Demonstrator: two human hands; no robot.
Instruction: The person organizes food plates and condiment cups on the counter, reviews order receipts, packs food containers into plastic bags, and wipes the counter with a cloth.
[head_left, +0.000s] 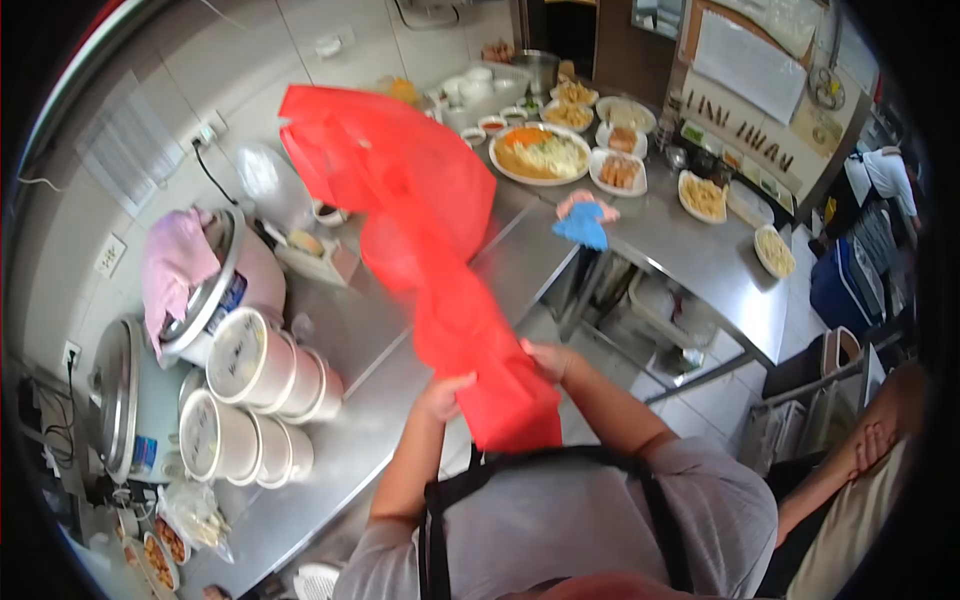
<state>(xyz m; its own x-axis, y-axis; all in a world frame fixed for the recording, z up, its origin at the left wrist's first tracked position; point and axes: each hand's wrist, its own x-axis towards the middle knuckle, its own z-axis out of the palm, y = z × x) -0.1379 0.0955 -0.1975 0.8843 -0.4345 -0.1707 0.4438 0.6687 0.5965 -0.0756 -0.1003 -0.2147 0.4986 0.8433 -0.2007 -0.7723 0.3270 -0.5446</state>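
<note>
A large red bag [440,220] stretches from in front of my chest out over the steel counter. Its far part is puffed up, and its near part narrows into a folded length. My left hand [445,396] grips the bag's left edge close to my body. At the opposite edge, my right hand [547,361] is closed on the bag too, with the thumb on top. Part of the counter and a small sauce bowl [329,213] are partly covered by the bag.
Stacked white tubs [240,357] and a lidded pot with a pink cloth [185,262] stand left. Filled plates [540,154] line the back counter. Blue and pink cloths [583,222] lie at its edge. Another person's arm [850,460] is at right.
</note>
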